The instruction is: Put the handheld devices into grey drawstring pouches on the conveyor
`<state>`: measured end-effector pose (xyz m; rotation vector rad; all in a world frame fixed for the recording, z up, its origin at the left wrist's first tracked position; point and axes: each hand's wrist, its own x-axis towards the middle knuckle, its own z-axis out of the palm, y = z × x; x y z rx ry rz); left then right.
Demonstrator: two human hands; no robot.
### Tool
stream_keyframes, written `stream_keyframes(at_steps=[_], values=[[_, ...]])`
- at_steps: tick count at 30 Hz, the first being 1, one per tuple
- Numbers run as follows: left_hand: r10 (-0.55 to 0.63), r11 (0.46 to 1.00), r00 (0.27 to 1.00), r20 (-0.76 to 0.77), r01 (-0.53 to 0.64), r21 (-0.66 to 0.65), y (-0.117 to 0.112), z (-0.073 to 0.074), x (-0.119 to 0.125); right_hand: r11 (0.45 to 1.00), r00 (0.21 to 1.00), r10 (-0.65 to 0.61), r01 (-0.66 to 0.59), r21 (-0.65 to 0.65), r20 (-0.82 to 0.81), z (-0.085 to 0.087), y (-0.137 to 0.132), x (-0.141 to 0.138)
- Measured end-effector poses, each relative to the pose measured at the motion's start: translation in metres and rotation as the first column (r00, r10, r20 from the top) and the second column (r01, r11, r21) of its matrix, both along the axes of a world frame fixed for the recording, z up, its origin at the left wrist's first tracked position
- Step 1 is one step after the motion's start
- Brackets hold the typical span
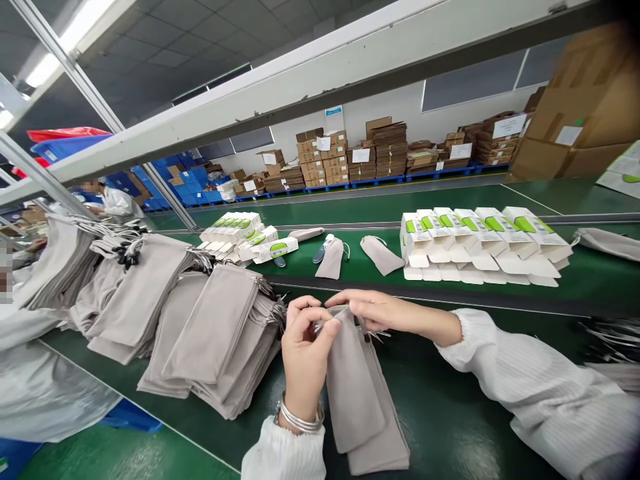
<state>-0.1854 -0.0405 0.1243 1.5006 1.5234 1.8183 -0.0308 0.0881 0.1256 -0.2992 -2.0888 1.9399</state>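
Observation:
My left hand pinches the top edge of a grey fabric drawstring pouch between thumb and fingers. The pouch hangs down flat over more pouches of the same kind. At its mouth, my right hand reaches across with the index finger stretched out, and its other fingertips grip the upper edge. The fabric partly hides those fingertips. Left of my hands lie tall stacks of grey pouches with dark and white cords at their ends.
Beyond my hands, a green belt carries two pouches, one against a dark rounded item. White-and-green boxes with flaps out stand right; more boxes lie left. A white beam crosses above. A person in white is far left.

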Motion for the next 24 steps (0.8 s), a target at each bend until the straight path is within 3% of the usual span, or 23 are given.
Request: stream_keyframes(at_steps=[2,3,5,7,10,12,14,16,18,19,21,24], values=[[-0.015,1.000,0.998,0.065,0.016,-0.010,-0.002,0.006,-0.006,0.993,1.000,0.017,-0.017,-0.117,0.004,0.015,-0.003,0.013],[-0.024,1.000,0.989,0.146,0.025,-0.007,-0.002,0.009,-0.010,0.983,0.999,-0.032,0.026,-0.181,-0.027,0.022,-0.004,0.021],[-0.031,0.999,0.941,0.337,0.027,0.016,-0.003,0.013,-0.019,0.940,0.971,-0.201,0.154,-0.305,-0.129,0.038,-0.008,0.035],[-0.053,0.999,0.903,0.427,0.047,0.024,-0.002,0.013,-0.025,0.893,0.900,-0.361,0.258,-0.370,-0.244,0.054,-0.012,0.045],[-0.055,0.996,0.973,0.224,0.070,-0.058,0.002,0.000,-0.027,0.834,0.732,-0.547,0.434,-0.340,-0.407,0.072,-0.007,0.046],[-0.043,0.987,0.997,-0.057,0.034,-0.155,0.005,-0.017,-0.025,0.735,0.558,-0.653,0.629,-0.252,-0.513,0.076,0.010,0.037],[-0.080,0.971,0.950,-0.303,0.004,-0.241,0.004,-0.036,-0.024,0.587,0.430,-0.694,0.802,-0.108,-0.578,0.073,0.039,0.022],[-0.129,0.954,0.889,-0.440,-0.010,-0.300,0.003,-0.050,-0.025,0.452,0.430,-0.703,0.885,0.112,-0.566,0.063,0.074,0.003],[-0.140,0.945,0.862,-0.488,-0.031,-0.326,0.002,-0.058,-0.027,0.374,0.531,-0.719,0.840,0.393,-0.449,0.047,0.109,-0.019],[-0.136,0.943,0.858,-0.495,-0.042,-0.331,0.002,-0.060,-0.028,0.350,0.576,-0.739,0.771,0.531,-0.349,0.038,0.124,-0.031],[-0.128,0.940,0.858,-0.497,-0.055,-0.338,0.002,-0.061,-0.030,0.364,0.615,-0.782,0.584,0.726,-0.102,0.019,0.146,-0.057],[-0.130,0.932,0.853,-0.506,-0.070,-0.357,0.004,-0.062,-0.031,0.486,0.589,-0.782,0.374,0.790,0.203,-0.009,0.166,-0.094]])
